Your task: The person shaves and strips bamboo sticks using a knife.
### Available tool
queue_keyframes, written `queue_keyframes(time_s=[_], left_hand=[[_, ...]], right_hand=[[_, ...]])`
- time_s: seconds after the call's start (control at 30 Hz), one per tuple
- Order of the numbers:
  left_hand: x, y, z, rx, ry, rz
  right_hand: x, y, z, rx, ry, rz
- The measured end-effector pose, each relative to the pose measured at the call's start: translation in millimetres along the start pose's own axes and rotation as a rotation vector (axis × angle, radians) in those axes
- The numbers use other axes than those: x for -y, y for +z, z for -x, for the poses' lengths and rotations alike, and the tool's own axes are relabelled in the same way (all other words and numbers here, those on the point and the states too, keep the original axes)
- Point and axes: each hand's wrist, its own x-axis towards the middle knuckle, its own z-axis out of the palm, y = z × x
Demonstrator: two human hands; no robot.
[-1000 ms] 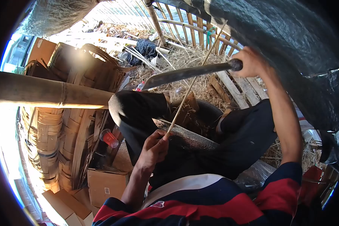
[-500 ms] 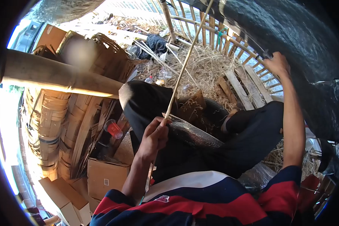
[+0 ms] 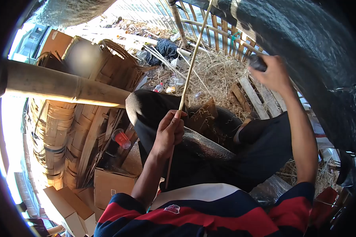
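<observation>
My left hand (image 3: 169,132) is closed round a long, thin bamboo strip (image 3: 194,65). The strip rises from my fingers past the top edge of the view, and its lower end runs down beside my forearm. Off to the right, my right hand (image 3: 273,73) grips a black-handled tool (image 3: 258,63), which looks like a knife; motion blurs it and its blade cannot be made out now. It is held apart from the strip. Across my lap, under the left hand, lies a dark, shiny curved pad (image 3: 207,144).
A thick bamboo pole (image 3: 67,85) juts in from the left to my knee. Below it stand woven bamboo baskets (image 3: 53,138), a red plastic cup (image 3: 122,139) and cardboard boxes (image 3: 114,185). Shavings (image 3: 217,73) and wooden slats (image 3: 253,96) cover the ground ahead. Black sheeting (image 3: 320,59) hangs at right.
My right hand has swung left and slightly down with the black-handled tool, away from the sheeting. The left hand has risen a little with the bamboo strip.
</observation>
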Motion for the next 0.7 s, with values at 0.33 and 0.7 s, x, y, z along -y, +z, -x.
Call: queue_keyframes(time_s=[0.33, 0.7], left_hand=[[-19, 32, 4, -0.002, 0.045, -0.076], [-16, 23, 14, -0.041, 0.000, -0.132]], right_hand=[[50, 43, 8, 0.230, -0.499, 0.050], [13, 29, -7, 0.205, -0.263, 0.020]])
